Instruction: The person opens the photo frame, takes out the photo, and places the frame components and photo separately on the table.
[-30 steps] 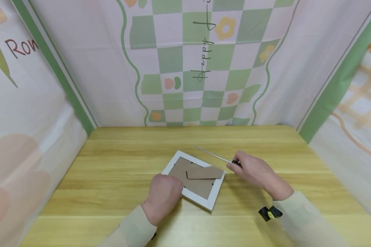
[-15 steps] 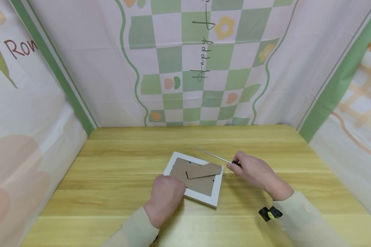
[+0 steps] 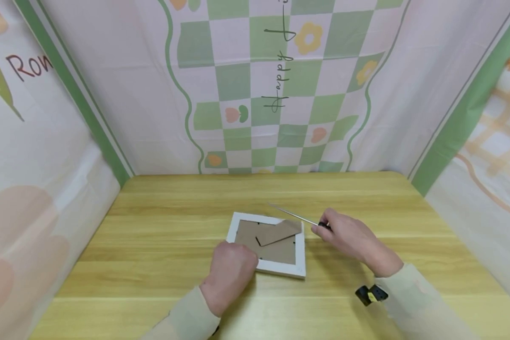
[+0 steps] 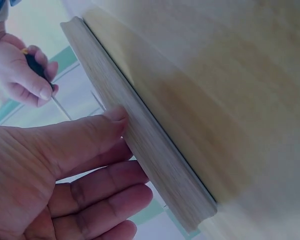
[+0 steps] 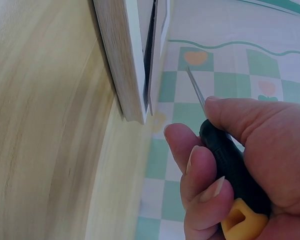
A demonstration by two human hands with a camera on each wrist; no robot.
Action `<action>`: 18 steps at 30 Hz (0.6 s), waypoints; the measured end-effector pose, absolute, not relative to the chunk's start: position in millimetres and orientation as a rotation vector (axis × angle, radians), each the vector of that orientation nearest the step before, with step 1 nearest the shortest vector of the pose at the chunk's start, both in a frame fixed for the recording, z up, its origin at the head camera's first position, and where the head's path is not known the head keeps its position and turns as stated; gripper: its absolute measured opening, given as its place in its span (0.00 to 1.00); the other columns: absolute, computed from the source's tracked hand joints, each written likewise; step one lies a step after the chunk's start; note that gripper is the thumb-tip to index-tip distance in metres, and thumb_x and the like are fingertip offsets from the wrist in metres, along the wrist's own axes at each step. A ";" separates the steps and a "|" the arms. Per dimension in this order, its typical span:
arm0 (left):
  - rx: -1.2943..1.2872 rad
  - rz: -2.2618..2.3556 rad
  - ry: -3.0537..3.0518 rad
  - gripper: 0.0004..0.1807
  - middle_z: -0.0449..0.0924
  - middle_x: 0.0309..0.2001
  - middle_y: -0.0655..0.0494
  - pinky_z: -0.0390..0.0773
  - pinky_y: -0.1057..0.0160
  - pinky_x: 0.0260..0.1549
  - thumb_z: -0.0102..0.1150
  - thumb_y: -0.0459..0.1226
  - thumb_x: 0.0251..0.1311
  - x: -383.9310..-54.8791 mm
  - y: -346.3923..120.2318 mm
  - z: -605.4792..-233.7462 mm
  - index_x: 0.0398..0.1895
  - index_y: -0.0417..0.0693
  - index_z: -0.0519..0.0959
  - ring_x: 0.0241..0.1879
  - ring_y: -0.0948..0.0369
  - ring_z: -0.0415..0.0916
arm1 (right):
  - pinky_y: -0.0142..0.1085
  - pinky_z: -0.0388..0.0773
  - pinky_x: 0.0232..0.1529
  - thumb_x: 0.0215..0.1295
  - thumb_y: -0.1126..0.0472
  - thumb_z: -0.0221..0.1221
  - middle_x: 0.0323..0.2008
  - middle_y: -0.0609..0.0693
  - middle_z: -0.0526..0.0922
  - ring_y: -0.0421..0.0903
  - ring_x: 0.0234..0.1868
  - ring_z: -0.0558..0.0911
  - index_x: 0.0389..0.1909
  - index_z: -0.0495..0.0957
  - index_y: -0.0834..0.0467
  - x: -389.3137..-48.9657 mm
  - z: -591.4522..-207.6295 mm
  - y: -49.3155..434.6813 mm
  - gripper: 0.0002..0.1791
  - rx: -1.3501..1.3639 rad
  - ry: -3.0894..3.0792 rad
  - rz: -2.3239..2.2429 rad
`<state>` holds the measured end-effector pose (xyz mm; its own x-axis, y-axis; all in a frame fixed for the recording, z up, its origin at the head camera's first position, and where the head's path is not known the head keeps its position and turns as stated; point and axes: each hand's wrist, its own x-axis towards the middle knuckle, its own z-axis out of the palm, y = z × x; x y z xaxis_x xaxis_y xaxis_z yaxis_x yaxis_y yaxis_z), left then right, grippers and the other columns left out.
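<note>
A white picture frame [image 3: 300,257] lies back up on the table, its brown backing board [image 3: 276,255] and folded stand flap [image 3: 280,231] showing. At the frame's near left corner my left hand [image 3: 233,271] holds the edge; in the left wrist view the thumb [image 4: 90,135] presses the wood-grain side while the fingers curl over the back. My right hand [image 3: 350,236] grips a screwdriver [image 5: 232,170] by its black and yellow handle, right of the frame. The thin metal shaft [image 3: 297,216] points left, past the frame's far edge and apart from the backing board.
The wooden table [image 3: 161,226] reaches back to a hanging cloth [image 3: 272,94] with green checks and flowers. Patterned cloth also hangs on both sides. Small dark tabs [image 3: 294,242] stand around the opening in the frame's back.
The picture frame has turned counter-clockwise on the table, its near right corner swinging right and away. My left hand has shifted slightly right with it; the right hand and screwdriver have hardly moved.
</note>
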<state>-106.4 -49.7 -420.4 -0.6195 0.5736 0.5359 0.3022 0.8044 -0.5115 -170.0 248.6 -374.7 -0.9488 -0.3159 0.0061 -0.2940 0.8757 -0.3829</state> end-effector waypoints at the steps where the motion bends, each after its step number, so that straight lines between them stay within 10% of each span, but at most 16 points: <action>1: -0.642 0.486 -2.269 0.17 0.55 0.09 0.66 0.61 0.69 0.11 0.48 0.29 0.34 -106.6 -49.4 -420.7 0.04 0.57 0.55 0.14 0.68 0.49 | 0.37 0.70 0.29 0.76 0.47 0.58 0.27 0.44 0.78 0.41 0.27 0.73 0.39 0.76 0.55 -170.0 -374.7 248.5 0.14 -0.486 2.985 -0.597; 18: -0.670 0.436 -2.277 0.17 0.55 0.09 0.67 0.63 0.69 0.11 0.48 0.29 0.35 -107.7 -44.7 -421.2 0.04 0.58 0.57 0.14 0.69 0.51 | 0.37 0.70 0.29 0.76 0.47 0.58 0.27 0.43 0.77 0.41 0.27 0.73 0.39 0.76 0.54 -170.2 -376.8 247.5 0.14 -0.494 2.991 -0.584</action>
<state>-107.7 -44.7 -421.2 -0.6119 0.5776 0.5402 0.3371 0.8084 -0.4825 -170.2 247.5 -376.8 -0.9474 -0.3201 0.0081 -0.2996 0.8773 -0.3750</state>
